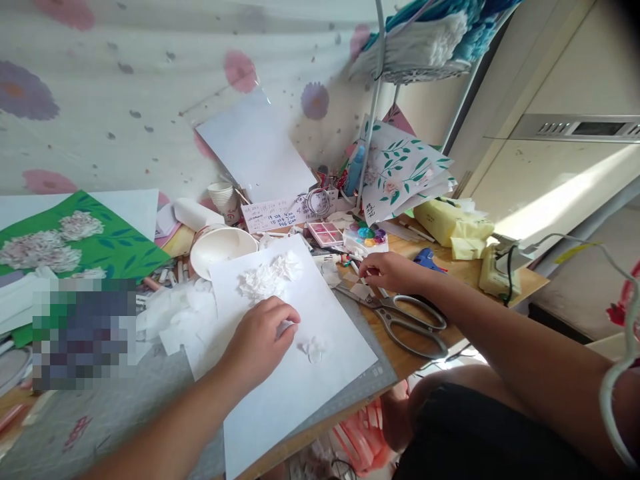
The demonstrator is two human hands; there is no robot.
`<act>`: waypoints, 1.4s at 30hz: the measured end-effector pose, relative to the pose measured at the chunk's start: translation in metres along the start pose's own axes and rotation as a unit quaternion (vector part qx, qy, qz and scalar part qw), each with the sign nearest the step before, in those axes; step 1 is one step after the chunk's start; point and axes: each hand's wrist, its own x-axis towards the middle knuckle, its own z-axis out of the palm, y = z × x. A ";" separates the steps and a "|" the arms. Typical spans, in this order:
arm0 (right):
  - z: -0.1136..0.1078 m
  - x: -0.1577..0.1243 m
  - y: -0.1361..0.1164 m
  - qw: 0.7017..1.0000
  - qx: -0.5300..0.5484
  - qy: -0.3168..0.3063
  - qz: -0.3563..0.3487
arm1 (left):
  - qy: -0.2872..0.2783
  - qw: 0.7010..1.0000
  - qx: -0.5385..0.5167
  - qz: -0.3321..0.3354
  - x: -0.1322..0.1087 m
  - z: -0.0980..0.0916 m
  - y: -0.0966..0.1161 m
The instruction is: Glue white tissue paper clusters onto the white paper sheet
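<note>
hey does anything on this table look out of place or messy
Two things stand out. White scraps lie in a loose, untidy heap left of the sheet. The scissors also lie with one handle close to the edge of the table, where they might get knocked off.

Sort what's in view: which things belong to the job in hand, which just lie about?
Likely in use:
white rectangular paper sheet, under the left hand
white ruffled petal cluster on it
grey metal scissors, beside the right hand

Likely just lying about:
yellow soft pack
stacked white paper cups
slim light-blue bottle
</note>
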 end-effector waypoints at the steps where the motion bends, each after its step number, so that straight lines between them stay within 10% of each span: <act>1: 0.001 0.000 0.000 1.000 -0.008 -0.016 -0.010 | 0.008 1.000 -0.003 -0.002 0.000 -0.001 -0.002; 15: 0.000 0.001 -0.046 0.988 0.127 -0.083 -0.024 | 0.056 0.990 -0.101 0.078 -0.009 -0.006 0.008; 27: 0.020 0.011 -0.104 0.956 0.250 -0.138 -0.066 | -0.015 0.957 -0.287 -0.041 -0.009 -0.019 0.015; 35: 0.007 0.001 -0.093 0.951 0.300 0.027 -0.063 | -0.264 0.883 -0.359 -0.146 -0.011 -0.041 0.010; 42: 0.014 -0.009 -0.103 0.927 0.346 -0.110 -0.097 | -0.267 0.917 -0.268 -0.125 -0.010 -0.033 0.010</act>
